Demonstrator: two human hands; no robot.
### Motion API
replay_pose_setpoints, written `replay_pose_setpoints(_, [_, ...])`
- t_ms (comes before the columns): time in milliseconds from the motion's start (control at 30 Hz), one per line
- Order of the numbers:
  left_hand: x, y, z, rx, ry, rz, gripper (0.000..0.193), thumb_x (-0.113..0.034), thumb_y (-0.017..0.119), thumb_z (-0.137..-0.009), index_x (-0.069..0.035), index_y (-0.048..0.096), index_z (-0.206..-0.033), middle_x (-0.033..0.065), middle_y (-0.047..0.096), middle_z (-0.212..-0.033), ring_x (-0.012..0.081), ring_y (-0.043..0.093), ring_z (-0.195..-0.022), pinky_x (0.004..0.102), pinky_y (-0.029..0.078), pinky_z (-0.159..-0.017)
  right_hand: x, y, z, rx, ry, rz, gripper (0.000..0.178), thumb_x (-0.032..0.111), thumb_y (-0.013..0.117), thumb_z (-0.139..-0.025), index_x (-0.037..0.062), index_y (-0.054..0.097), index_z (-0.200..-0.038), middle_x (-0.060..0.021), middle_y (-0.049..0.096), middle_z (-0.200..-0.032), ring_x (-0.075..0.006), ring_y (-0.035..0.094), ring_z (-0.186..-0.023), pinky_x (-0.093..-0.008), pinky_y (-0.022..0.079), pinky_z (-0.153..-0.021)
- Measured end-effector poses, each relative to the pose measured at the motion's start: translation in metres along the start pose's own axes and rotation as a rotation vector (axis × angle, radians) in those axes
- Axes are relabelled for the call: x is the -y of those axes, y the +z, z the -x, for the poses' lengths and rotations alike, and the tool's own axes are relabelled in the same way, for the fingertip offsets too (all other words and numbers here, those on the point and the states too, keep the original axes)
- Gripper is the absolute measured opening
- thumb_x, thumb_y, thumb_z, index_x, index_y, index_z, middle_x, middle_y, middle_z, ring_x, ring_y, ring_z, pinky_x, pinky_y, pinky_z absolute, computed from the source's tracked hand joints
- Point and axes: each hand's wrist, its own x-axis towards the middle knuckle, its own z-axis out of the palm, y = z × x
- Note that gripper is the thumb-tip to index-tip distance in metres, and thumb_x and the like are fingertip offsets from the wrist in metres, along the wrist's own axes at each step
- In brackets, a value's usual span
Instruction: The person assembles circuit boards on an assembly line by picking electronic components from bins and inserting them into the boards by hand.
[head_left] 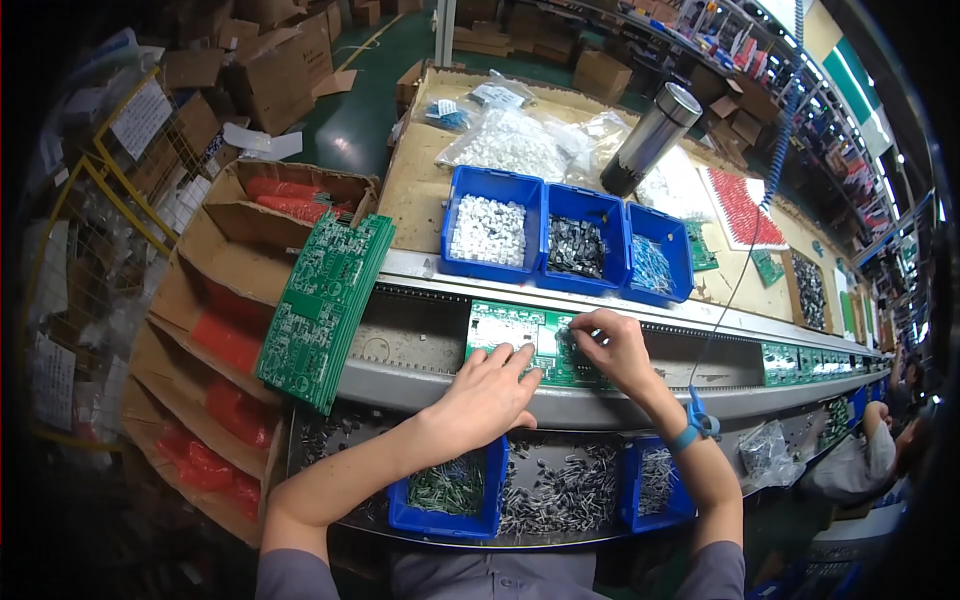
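A green circuit board (555, 352) with white and dark parts lies in the metal rail track ahead of me. My left hand (484, 397) rests at its near left side, fingers apart, with the fingertips over the white parts. My right hand (617, 351) is over the board's right half, thumb and forefinger pinched together close to its surface. Whatever sits in that pinch is too small to make out. A blue wrist strap (694, 425) with a cord is on my right wrist. At the left, a stack of green circuit boards (325, 310) leans across the cardboard rack.
Behind the track stand blue bins of white parts (489, 230), black parts (575, 247) and blue parts (651, 264). A steel flask (652, 138) rises behind them. Nearer me are a bin of green-leaded parts (446, 487), loose leaded parts (560, 490) and another blue bin (656, 482).
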Motion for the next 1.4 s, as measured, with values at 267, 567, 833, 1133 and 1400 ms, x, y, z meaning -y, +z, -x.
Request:
replay_pose_setpoints(267, [0.001, 0.001, 0.0, -0.003, -0.006, 0.008, 0.058, -0.036, 0.069, -0.075, -0.003, 0.054, -0.12, 0.0166, 0.045, -0.13, 0.0298, 0.042, -0.117, 0.0416, 0.036, -0.095, -0.001, 0.0, -0.001, 0.0, -0.029, 0.025, 0.01, 0.003, 0.064, -0.077, 0.0008, 0.067, -0.086, -0.0109, 0.067, -0.082, -0.0204, 0.065, -0.07, -0.0277, 0.051, -0.059])
replay_pose_setpoints(567, [0.001, 0.002, 0.0, -0.03, 0.004, 0.004, 0.057, -0.035, 0.07, -0.074, -0.002, 0.055, -0.118, 0.0161, 0.045, -0.13, 0.0289, 0.044, -0.115, 0.0409, 0.037, -0.093, -0.005, 0.009, 0.002, -0.053, -0.078, 0.033, 0.012, 0.003, 0.064, -0.076, 0.0026, 0.066, -0.087, -0.0148, 0.065, -0.079, -0.0293, 0.065, -0.071, -0.0344, 0.051, -0.063])
replay_pose_setpoints(833, [0.003, 0.001, 0.001, -0.03, 0.015, 0.007, 0.056, -0.035, 0.07, -0.073, -0.002, 0.055, -0.116, 0.0163, 0.045, -0.129, 0.0291, 0.044, -0.114, 0.0404, 0.037, -0.092, 0.0, 0.013, 0.004, -0.097, -0.04, 0.017, 0.012, 0.003, 0.064, -0.075, 0.0025, 0.066, -0.087, -0.015, 0.065, -0.078, -0.0293, 0.064, -0.07, -0.0347, 0.051, -0.063])
replay_pose_setpoints(1133, [0.002, -0.001, -0.001, -0.016, 0.028, 0.007, 0.057, -0.034, 0.07, -0.074, -0.001, 0.055, -0.118, 0.0163, 0.045, -0.13, 0.0303, 0.044, -0.115, 0.0411, 0.037, -0.095, 0.0, 0.016, 0.002, -0.088, -0.153, 0.19, 0.006, 0.009, 0.063, -0.077, 0.0056, 0.066, -0.081, -0.0113, 0.063, -0.077, -0.0312, 0.061, -0.075, -0.04, 0.049, -0.066])
replay_pose_setpoints(1400, [0.002, -0.005, 0.0, 0.007, 0.013, -0.012, 0.058, -0.036, 0.068, -0.076, -0.005, 0.053, -0.122, 0.0152, 0.046, -0.129, 0.0306, 0.044, -0.115, 0.0425, 0.036, -0.095, 0.002, -0.019, -0.015, -0.054, -0.023, 0.0, 0.013, 0.008, 0.064, -0.079, -0.0001, 0.068, -0.088, -0.0166, 0.067, -0.082, -0.0293, 0.066, -0.074, -0.0329, 0.051, -0.067])
